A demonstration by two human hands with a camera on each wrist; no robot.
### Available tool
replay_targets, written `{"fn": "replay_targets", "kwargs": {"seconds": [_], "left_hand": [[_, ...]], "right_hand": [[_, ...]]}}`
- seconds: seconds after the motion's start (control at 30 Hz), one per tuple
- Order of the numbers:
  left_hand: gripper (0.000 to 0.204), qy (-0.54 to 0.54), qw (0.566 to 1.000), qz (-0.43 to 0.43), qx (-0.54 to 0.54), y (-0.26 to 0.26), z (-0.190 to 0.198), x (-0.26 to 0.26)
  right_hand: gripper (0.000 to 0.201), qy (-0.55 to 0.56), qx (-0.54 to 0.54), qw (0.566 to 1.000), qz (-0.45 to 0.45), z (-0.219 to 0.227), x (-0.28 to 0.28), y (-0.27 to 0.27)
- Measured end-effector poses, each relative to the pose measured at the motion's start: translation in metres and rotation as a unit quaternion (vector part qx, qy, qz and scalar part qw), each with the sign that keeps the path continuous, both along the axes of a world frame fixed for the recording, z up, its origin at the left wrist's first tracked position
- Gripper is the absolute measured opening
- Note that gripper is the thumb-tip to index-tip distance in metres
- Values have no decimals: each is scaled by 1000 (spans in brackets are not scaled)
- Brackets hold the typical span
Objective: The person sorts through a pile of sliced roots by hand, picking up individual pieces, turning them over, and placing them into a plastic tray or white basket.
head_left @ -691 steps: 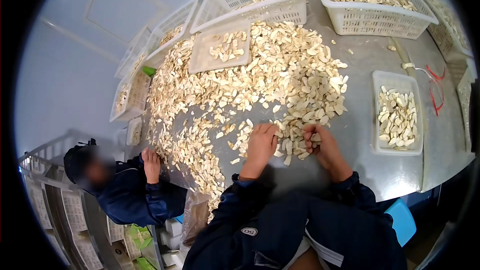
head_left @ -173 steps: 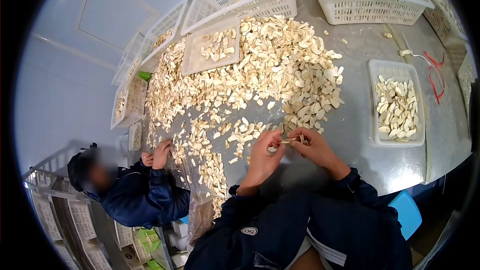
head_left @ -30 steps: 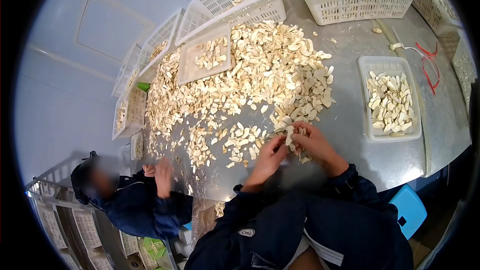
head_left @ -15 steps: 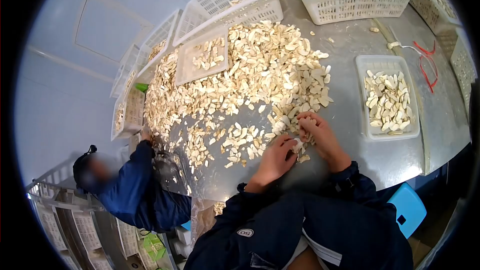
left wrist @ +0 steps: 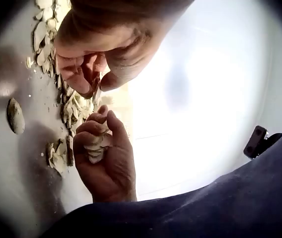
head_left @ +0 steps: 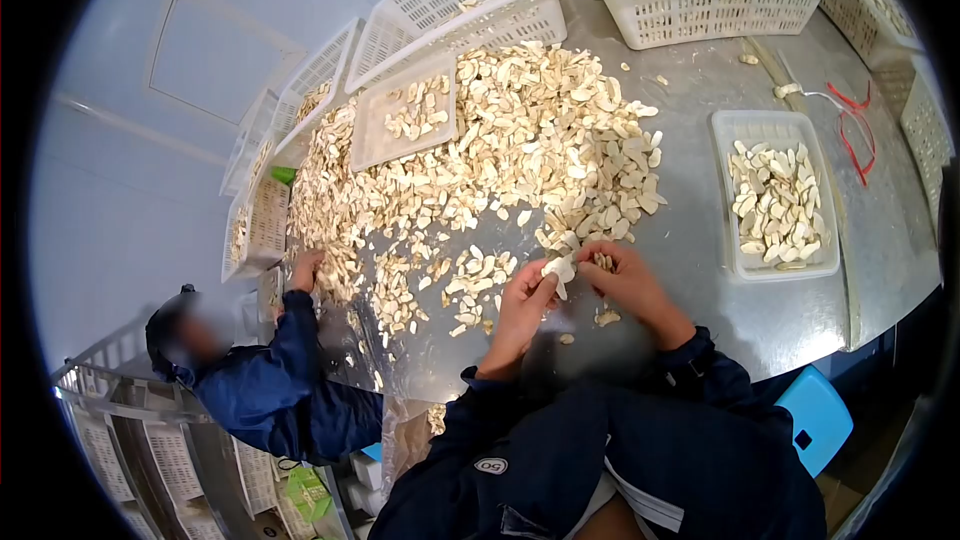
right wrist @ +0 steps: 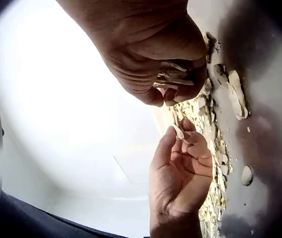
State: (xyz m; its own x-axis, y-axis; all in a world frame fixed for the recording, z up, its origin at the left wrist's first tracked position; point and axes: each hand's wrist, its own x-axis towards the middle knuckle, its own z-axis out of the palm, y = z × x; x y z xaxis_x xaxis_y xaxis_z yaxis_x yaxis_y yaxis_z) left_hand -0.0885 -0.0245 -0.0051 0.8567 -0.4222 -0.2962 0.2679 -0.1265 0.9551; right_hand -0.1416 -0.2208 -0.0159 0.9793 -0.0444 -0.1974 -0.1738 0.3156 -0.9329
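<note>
Above the near edge of a heap of pale dried slices (head_left: pixel 520 130), the left hand (head_left: pixel 520 315) pinches a slice (head_left: pixel 560 272) between thumb and fingers. The right hand (head_left: pixel 630 285) is close beside it, its fingers curled round several slices held against the palm. In the left wrist view the right hand (left wrist: pixel 109 163) shows its stacked slices (left wrist: pixel 97 146), just below the left hand (left wrist: pixel 106 44). The right wrist view shows the left hand (right wrist: pixel 180 178) with its slice (right wrist: pixel 177 132) upright near the tips of the right hand (right wrist: pixel 156 59).
A white tray of slices (head_left: pixel 829 262) stands at the right; another tray (head_left: pixel 372 130) lies on the heap. Slatted baskets (head_left: pixel 700 25) line the far edge. Loose slices (head_left: pixel 607 318) lie near the hands. Another person (head_left: pixel 270 370) reaches onto the table at the left.
The left hand has turned and moved left, lifting a slice from beside the right hand. The right hand has lowered slightly. At the left, the other person's hand has shifted toward the nearer slices.
</note>
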Motion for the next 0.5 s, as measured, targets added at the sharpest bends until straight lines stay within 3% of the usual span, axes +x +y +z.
{"fn": "replay_targets", "kwargs": {"seconds": [0.1, 0.5], "left_hand": [[33, 8, 1000, 2, -23, -4, 5, -2], [39, -70, 997, -42, 11, -5, 10, -7]], "right_hand": [[18, -5, -62, 998, -5, -6, 0, 6], [23, 6, -112, 994, 1, -9, 0, 6]]}}
